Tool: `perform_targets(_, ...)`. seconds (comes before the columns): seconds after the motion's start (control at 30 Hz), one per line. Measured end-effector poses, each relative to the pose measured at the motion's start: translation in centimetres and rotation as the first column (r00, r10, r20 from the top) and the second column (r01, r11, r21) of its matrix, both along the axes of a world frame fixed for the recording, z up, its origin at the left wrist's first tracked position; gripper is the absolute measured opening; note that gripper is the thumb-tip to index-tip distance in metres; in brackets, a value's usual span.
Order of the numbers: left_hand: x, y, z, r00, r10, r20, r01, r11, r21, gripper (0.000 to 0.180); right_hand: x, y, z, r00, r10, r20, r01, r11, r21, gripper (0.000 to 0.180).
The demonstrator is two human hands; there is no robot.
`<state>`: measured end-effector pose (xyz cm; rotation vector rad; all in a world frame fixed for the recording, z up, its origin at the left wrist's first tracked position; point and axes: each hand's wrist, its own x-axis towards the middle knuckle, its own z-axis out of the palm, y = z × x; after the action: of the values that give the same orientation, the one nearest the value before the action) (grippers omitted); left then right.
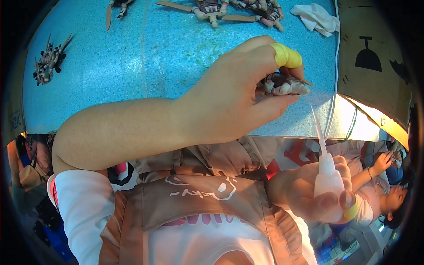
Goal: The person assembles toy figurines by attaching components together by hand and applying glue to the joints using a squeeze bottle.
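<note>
My left hand (240, 86) reaches across over the blue table and pinches a small brown and beige figurine (285, 85) between thumb and fingers. Yellow tape wraps one finger of that hand, and the fingers hide part of the figurine. Lower down on the right, my right hand (324, 196) is closed round a white squeeze bottle (328, 181) with a long thin nozzle. The nozzle points upward, its tip a little below the figurine and apart from it. Yellow tape also shows on a right-hand finger.
Several similar figurines (211, 9) with flat tan blade-like parts lie along the table's far side. A cluster of small figure pieces (48, 62) lies at the left. A crumpled white tissue (315, 18) is near a cardboard box (371, 53). Another person (371, 181) sits at the right.
</note>
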<state>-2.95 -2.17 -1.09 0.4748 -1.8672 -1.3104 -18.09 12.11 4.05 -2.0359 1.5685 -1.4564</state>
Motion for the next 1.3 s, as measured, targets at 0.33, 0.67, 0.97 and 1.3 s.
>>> perform_targets(0.33,0.2,0.1,0.3,0.998,-0.044,0.051,0.039,0.995,0.091,0.027,1.6,-0.8,-1.3,0.97,-0.18,0.161,0.216,0.946,-0.241,0.018)
perform_targets(0.67,0.2,0.4,0.5,0.995,-0.082,0.061,0.07,0.983,0.172,0.028,0.9,-0.3,-1.2,0.987,-0.092,0.131,0.115,0.977,-0.182,0.023)
perform_targets(0.97,0.4,0.2,0.7,0.992,-0.08,0.098,0.059,0.979,0.197,0.028,-0.2,0.0,-0.7,0.998,0.024,0.052,-0.02,0.997,-0.077,0.032)
perform_targets(1.3,0.6,-0.1,1.1,0.983,-0.126,0.136,0.092,0.969,0.231,0.029,-0.7,-2.2,-2.4,0.764,-0.237,0.6,0.288,0.957,0.011,0.041)
